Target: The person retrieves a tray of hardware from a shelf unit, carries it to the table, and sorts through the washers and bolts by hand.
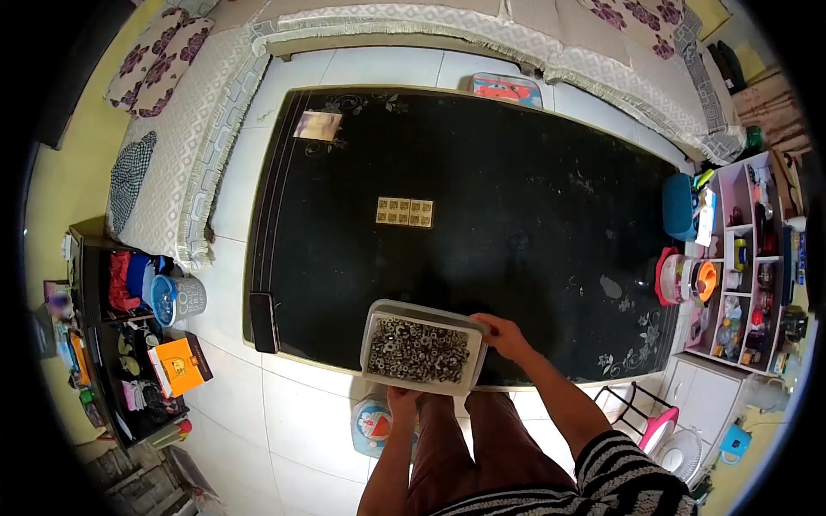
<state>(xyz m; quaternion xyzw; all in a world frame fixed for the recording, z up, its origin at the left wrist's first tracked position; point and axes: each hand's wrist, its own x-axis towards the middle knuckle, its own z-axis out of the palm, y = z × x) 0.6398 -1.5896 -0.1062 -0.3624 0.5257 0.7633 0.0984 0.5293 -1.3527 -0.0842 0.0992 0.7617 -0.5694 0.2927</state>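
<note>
A white rectangular plastic tub (pixel 372 354) is held at the near edge of the black table, slightly tilted. Many small dark-grey metal pieces (pixel 420 351) that look like nuts cover its bottom. My right hand (pixel 505 335) grips the tub's right corner, thumb over the rim. Under the near side, my left hand (pixel 402 398) supports it, with most of its fingers hidden beneath. Farther out on the table lies a gold panel (pixel 404 212) with rows of dark square marks.
The black table (pixel 516 172) carries a phone (pixel 264 322) at its left edge and a small picture card (pixel 317 125) at the far left. A blue bin (pixel 678 207) and a red-lidded jar (pixel 668 277) stand at the right. A round stool (pixel 372 427) sits near my legs.
</note>
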